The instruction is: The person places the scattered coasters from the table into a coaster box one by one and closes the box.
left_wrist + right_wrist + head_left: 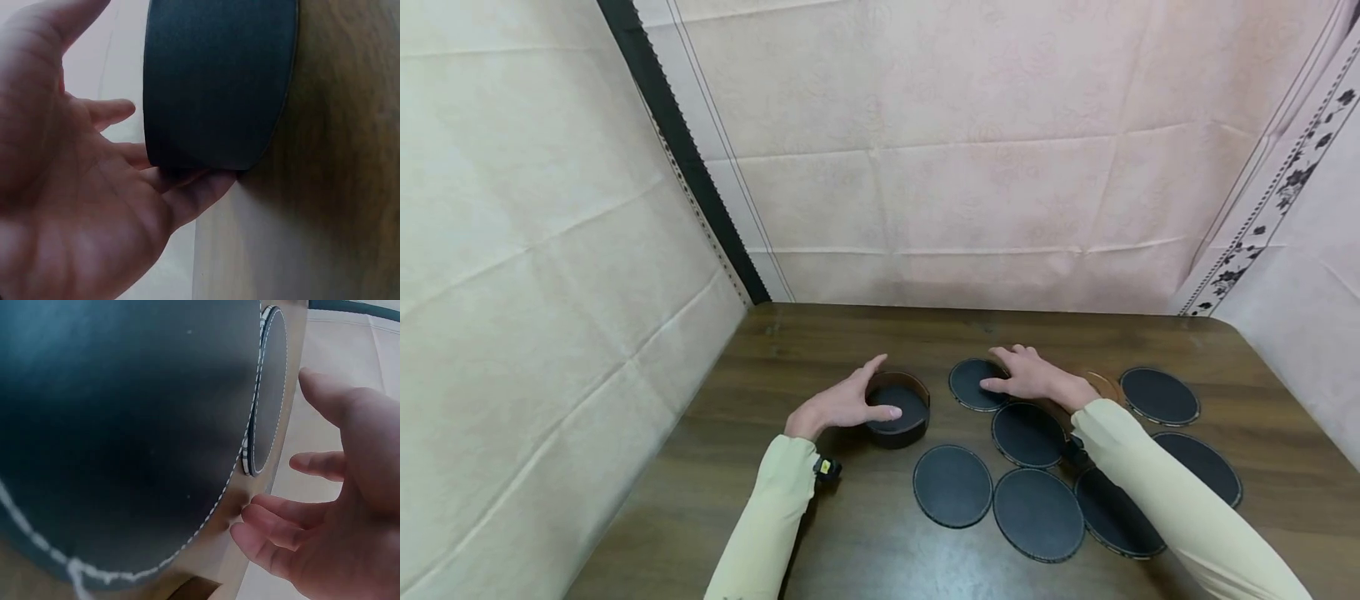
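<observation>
A round dark coaster holder (898,437) with a brown inner wall stands on the table, a black coaster (904,403) inside it. Around its left side is my left hand (844,405), thumb stretched over the front and fingers behind. In the left wrist view, the lower fingers (199,194) rest along the holder's dark side (219,87). My right hand (1028,374) hovers at a black round coaster (967,385) right of the holder, fingers spread over its far edge and thumb over its right part. The right wrist view shows the fingers apart from the white-stitched coaster (272,394).
Several more black coasters lie flat, including ones at the front (952,487), front middle (1038,515), below my right hand (1028,435) and far right (1160,396). A brown round piece (1102,386) shows partly behind my right wrist. Pale cloth (970,208) hangs behind the wooden table (850,533).
</observation>
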`<control>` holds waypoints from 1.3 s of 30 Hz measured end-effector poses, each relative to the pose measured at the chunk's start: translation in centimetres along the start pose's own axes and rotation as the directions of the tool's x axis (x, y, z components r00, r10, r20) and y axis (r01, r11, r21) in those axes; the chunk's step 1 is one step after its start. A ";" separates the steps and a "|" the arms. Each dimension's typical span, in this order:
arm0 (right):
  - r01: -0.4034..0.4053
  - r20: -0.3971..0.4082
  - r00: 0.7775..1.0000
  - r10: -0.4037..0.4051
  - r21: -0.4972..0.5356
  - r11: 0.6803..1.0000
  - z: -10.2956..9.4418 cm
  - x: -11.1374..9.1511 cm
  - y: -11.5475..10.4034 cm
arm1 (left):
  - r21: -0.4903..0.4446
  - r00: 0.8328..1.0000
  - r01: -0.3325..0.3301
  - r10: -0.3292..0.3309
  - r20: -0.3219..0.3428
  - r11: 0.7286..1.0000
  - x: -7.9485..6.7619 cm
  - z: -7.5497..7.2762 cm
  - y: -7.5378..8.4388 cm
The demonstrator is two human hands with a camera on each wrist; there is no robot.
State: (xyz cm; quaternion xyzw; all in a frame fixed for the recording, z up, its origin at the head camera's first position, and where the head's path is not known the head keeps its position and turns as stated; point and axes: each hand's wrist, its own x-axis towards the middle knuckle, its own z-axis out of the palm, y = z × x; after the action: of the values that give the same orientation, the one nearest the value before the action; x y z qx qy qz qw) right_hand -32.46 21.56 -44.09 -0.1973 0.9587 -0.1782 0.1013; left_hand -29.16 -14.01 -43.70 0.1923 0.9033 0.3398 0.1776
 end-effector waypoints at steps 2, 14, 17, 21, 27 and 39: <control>0.000 0.001 1.000 0.000 -0.004 1.000 0.1 0.2 -0.3 | 0.010 1.000 0.000 0.000 0.020 1.000 -0.1 0.0 -0.1; -0.046 0.022 0.999 0.047 -0.051 0.998 0.6 1.3 -1.6 | 0.039 0.997 0.011 -0.014 0.081 0.999 -0.7 -0.8 -0.5; -0.069 0.034 0.997 0.071 -0.059 0.996 0.7 1.4 -1.8 | 0.033 0.996 0.012 -0.015 0.086 0.999 -0.9 -0.8 -0.7; -0.069 0.046 0.996 0.072 -0.056 0.996 0.7 1.7 -1.9 | 0.022 0.996 0.015 -0.017 0.090 1.000 -1.0 -0.8 -0.8; -0.071 -0.034 0.997 0.070 -0.015 0.997 0.5 1.9 -1.8 | 0.018 0.997 0.020 -0.021 0.073 1.000 -0.7 -0.9 -1.0; -0.027 -0.245 0.966 0.077 0.199 0.980 0.1 1.0 -1.4 | 0.006 0.998 0.023 -0.023 0.055 1.000 -0.3 -0.9 -1.5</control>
State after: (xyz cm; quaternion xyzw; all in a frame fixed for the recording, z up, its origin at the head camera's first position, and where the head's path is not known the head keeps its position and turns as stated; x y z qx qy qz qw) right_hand -32.85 19.97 -43.75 -0.1368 0.9467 -0.2915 0.0022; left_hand -29.67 -15.70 -44.07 0.1915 0.9012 0.3299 0.2058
